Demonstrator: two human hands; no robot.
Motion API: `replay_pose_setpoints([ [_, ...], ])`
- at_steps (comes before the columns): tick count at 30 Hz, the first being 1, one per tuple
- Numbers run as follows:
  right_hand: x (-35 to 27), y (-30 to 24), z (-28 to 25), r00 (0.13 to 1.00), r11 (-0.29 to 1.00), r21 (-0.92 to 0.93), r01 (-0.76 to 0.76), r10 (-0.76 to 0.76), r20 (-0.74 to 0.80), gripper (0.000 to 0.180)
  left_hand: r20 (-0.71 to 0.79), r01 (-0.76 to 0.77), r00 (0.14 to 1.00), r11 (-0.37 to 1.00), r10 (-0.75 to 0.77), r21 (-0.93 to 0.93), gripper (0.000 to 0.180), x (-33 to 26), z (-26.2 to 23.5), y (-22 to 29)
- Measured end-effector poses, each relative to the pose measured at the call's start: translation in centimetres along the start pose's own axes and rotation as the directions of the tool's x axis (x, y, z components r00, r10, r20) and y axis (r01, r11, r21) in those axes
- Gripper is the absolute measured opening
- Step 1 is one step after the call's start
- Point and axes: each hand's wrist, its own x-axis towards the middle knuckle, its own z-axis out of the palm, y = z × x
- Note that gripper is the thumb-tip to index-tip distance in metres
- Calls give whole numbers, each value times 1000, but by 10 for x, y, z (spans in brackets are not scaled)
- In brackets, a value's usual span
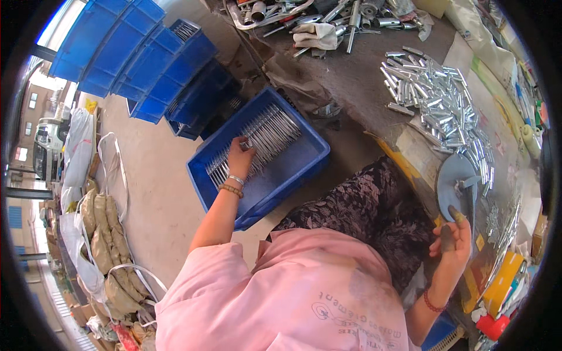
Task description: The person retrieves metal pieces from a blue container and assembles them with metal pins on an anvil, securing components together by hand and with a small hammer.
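Note:
My left hand (241, 157) reaches down into a blue plastic bin (275, 188) on my left. Its fingers are pinched together on a thin metal rod at the edge of a long row of shiny metal rods (271, 131) laid side by side. My right hand (454, 238) hangs over the bench edge on the right, fingers loosely bent and apart, nothing seen in it. Dark and yellowish coverings or stains mark its thumb and index finger. Just beyond those fingertips sits a grey round plate (452, 182) with a bar across it.
A big heap of short metal tubes (436, 96) covers the bench (351, 88) beyond the plate. Metal parts and a pale glove (316, 36) lie at the back. Blue bins (132, 55) are stacked at far left; sacks (108, 240) lie on the floor. A yellow box (504, 278) stands at right.

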Motion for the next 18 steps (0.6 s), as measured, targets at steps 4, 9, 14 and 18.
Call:
replay_pose_setpoints([
  [4,4,6,-2,1000,999,48,11,-12,12,37,-182,-68,978,983,98,168,48,35,-4,-52],
  [9,-1,6,-9,1000,999,36,3,-4,26,37,-102,-10,995,992,23,124,47,65,5,-46],
  [14,3,4,-4,992,1000,31,-1,-2,127,32,-144,-20,985,885,97,465,49,57,-14,-54],
  [18,-3,-6,-6,993,996,85,-5,-5,116,30,-186,-147,954,906,236,396,42,54,-3,3],
])
